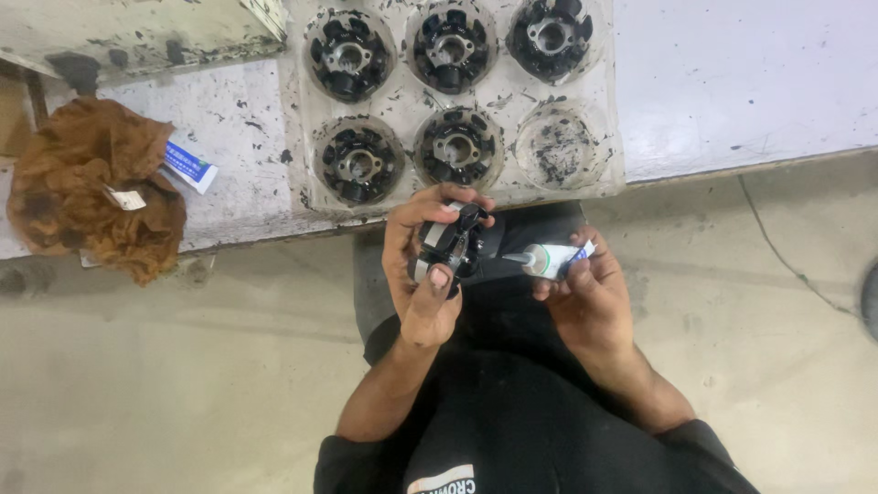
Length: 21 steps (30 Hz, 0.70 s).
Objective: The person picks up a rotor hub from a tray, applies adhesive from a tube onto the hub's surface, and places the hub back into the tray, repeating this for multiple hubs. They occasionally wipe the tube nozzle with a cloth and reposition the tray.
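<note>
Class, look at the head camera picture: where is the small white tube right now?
The small white tube is in the person's right hand, just right of centre, its nozzle pointing at the round black part held in the left hand, below the plastic tray.

Black-and-silver round part (450, 245), white tube (549, 260) with blue end, rusty-brown rag (91, 183) far left, clear tray (457, 101) smudged black, speckled white bench (732, 73).

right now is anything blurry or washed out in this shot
Head view: the white tabletop at upper right is glary and washed out; the hands and the small tube in the right hand are slightly soft; the plastic tray reads clearly; edges bend a little.
</note>
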Available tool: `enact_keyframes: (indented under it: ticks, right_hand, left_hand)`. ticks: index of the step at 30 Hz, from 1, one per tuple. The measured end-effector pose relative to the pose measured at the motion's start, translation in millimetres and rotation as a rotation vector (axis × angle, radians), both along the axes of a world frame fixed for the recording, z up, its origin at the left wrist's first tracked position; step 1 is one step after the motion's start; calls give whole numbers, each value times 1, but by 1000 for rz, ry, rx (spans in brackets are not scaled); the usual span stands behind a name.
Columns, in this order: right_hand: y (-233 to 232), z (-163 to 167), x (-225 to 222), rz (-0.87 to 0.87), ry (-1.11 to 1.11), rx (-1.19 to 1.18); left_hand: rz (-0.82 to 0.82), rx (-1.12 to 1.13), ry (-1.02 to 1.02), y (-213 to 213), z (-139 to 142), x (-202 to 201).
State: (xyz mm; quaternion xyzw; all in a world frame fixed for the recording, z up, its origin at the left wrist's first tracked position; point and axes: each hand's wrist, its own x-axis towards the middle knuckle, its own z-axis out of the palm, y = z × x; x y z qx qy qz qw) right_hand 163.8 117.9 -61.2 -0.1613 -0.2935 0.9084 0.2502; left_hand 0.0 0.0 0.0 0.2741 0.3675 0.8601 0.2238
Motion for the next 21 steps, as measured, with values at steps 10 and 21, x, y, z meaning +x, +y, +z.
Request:
enact_keyframes:
  ticks: [10,21]
  right_hand:
    - [100,20,-79,-64,-51,102]
    - [132,51,-35,-449,-107,1201]
  left_hand:
    - [7,10,-56,107,4,-71]
    - [-3,-64,73,138,45,-50]
